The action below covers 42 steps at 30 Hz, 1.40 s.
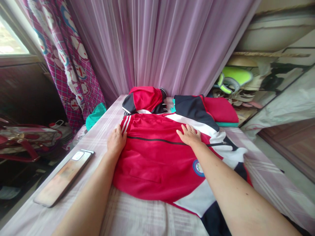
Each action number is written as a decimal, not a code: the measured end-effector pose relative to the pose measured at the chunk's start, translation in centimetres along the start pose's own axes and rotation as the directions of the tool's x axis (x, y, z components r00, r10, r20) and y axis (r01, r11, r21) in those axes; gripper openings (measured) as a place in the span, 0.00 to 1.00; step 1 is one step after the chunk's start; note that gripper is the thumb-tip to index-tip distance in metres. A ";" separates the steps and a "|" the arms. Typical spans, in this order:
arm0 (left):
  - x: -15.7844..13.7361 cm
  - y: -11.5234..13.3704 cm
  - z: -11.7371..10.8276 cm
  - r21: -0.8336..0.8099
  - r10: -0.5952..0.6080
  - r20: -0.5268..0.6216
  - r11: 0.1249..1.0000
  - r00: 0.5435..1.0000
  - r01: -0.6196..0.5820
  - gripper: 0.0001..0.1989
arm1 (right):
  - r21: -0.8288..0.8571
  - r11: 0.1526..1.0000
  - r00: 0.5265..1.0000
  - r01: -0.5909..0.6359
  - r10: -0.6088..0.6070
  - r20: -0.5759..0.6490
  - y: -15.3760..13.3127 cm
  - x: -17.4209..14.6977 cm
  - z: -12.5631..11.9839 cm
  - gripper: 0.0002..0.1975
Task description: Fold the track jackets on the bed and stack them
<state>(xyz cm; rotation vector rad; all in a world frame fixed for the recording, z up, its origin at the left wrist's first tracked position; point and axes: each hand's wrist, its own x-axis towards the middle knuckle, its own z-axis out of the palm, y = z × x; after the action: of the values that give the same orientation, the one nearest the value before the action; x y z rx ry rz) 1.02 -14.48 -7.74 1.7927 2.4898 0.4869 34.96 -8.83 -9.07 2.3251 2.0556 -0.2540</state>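
A red zip-up track jacket [152, 157] with white and navy sleeve parts and a round badge lies spread on the table, its dark zip running crosswise. My left hand [116, 140] is at the jacket's striped hem on the left, fingers bent and closed on the edge. Flat on the upper part of the jacket, near the zip, rests my right hand [189, 135], fingers spread and holding nothing. My right forearm crosses over the badge and the sleeve.
The table wears a pale checked cloth [137, 209]. A phone [64, 178] lies at its left edge. Behind the jacket are a bundled red and navy garment [145, 99] and folded clothes [219, 109]. A purple curtain [152, 42] hangs behind; a cluttered shelf [273, 54] stands right.
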 end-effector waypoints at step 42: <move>0.3 -0.7 0.8 -0.052 0.014 -0.003 0.999 1.000 -0.015 0.21 | 0.124 0.930 0.870 0.346 -0.268 -0.413 -11.0 8.0 -0.2 0.21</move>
<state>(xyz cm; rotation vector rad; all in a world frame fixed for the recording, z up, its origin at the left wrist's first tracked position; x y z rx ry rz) 0.42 -14.19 -8.69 1.7936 2.4436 0.5500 25.03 0.49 -9.07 2.2874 2.7168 0.0121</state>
